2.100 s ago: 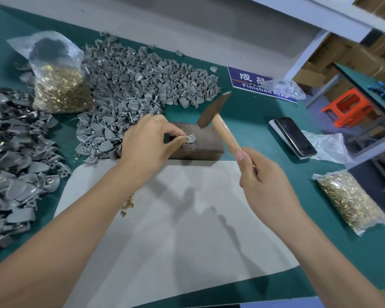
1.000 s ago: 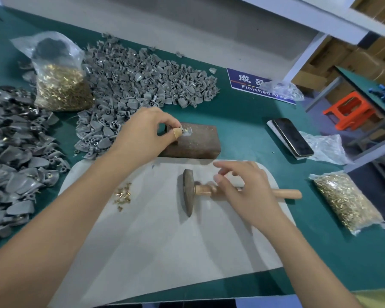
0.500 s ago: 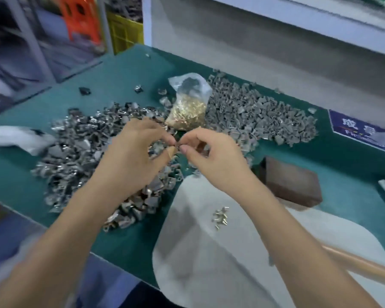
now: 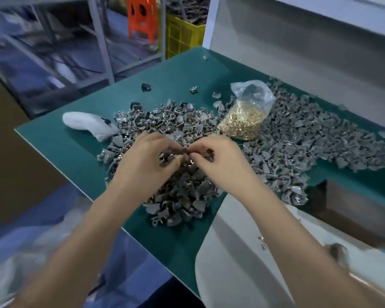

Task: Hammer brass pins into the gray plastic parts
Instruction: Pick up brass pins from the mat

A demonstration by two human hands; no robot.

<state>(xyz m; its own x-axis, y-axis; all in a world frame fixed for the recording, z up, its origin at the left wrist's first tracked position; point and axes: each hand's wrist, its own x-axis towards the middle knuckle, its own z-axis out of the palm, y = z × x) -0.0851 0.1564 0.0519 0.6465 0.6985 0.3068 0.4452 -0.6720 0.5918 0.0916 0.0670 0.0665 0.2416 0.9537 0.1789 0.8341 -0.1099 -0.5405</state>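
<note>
Above the near pile (image 4: 178,196), my left hand (image 4: 142,165) and right hand (image 4: 218,161) pinch a part (image 4: 165,157): light, stiff, best held by its edges.

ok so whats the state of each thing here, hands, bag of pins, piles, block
left hand: over the near pile, fingers pinching a gray plastic part
right hand: fingertips meeting the left hand's, grip blurred
clear plastic bag of brass pins: slumped between the piles, top bunched
near pile of gray plastic parts: loose heap
far pile of gray plastic parts: spread flat
dark brown block: lying flat, bare
</note>
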